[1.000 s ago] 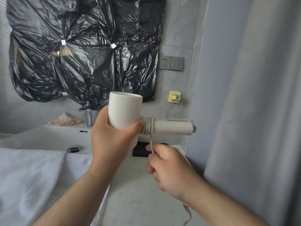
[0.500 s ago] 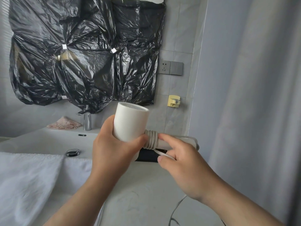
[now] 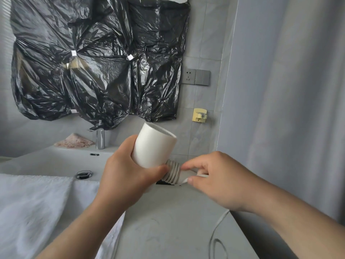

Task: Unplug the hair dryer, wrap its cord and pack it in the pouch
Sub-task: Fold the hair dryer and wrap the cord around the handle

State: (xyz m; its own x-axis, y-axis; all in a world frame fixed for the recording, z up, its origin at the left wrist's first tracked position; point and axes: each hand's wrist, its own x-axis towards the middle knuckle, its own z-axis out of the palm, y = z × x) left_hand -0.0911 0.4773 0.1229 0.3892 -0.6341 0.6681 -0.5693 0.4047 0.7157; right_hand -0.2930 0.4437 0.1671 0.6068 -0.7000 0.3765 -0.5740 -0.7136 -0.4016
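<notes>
Several cord (image 3: 173, 171) turns hug the dryer (image 3: 154, 146), which the left hand (image 3: 128, 176) grips. Hold taut the cord that the right hand (image 3: 220, 182) pinches.

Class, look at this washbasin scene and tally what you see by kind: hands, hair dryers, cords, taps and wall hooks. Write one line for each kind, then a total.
hands: 2 (left hand, right hand)
hair dryer: 1
cord: 1
tap: 1
wall hook: 1
total: 6
</notes>
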